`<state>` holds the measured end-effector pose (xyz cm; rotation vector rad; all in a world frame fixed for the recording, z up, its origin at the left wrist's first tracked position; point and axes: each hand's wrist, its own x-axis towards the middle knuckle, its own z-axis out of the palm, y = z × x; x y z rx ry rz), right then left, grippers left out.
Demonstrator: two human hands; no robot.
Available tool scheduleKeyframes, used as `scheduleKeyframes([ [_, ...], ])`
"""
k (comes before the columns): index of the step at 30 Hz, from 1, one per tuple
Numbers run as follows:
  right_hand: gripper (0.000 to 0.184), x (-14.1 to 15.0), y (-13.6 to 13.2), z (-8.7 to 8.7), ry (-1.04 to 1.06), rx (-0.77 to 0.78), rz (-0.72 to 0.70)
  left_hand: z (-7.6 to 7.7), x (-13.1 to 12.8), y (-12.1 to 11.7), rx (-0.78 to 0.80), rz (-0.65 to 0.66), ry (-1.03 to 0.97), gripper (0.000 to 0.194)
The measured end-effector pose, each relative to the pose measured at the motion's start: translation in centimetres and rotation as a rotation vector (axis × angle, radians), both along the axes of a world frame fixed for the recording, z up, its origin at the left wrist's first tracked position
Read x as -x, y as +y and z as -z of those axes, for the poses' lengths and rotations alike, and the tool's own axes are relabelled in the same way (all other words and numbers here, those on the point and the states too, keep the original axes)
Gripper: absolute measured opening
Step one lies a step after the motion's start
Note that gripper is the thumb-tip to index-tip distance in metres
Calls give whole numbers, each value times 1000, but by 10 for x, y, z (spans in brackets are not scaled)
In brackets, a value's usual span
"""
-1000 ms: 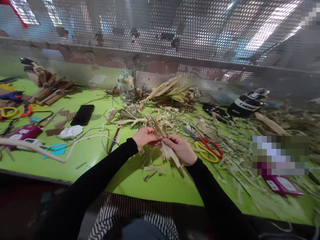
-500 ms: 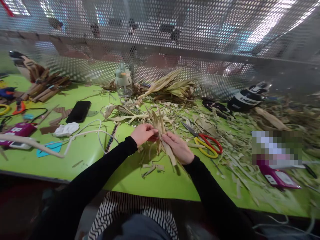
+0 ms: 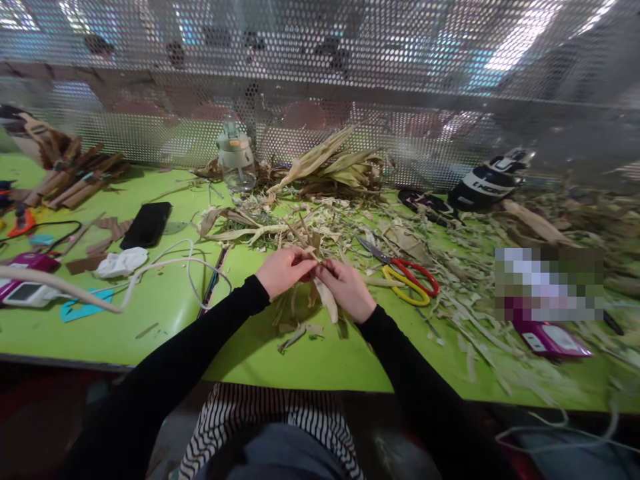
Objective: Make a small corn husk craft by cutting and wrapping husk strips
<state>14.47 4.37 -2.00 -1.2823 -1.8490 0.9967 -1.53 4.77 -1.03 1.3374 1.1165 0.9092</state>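
Note:
My left hand (image 3: 283, 270) and my right hand (image 3: 345, 288) meet over the green table (image 3: 165, 313), both pinching a small bundle of dried corn husk strips (image 3: 320, 293). Pale strips hang down from between my fingers toward the table. Some husk tips stick up behind my hands. Loose husk scraps (image 3: 297, 332) lie just below my hands.
Scissors with red and yellow handles (image 3: 407, 277) lie right of my right hand. A husk pile (image 3: 333, 170) and a small bottle (image 3: 236, 157) stand by the perforated metal screen. A black phone (image 3: 147, 225), white cable (image 3: 165, 263) and pink devices (image 3: 547, 337) lie around.
My hands have stayed together on the husk bundle, and the upright husk tips now stand lower. The view has shifted, so everything sits slightly left and higher.

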Motion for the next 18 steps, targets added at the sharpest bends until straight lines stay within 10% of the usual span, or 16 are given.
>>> scheduleKeyframes([
  [6,32,0,-7,-1,-77,-28,-2,3,-2,1,-94,-184,-117,11],
  [18,37,-7,-7,-6,110,-2,72,-12,2,0,226,-292,-516,5],
])
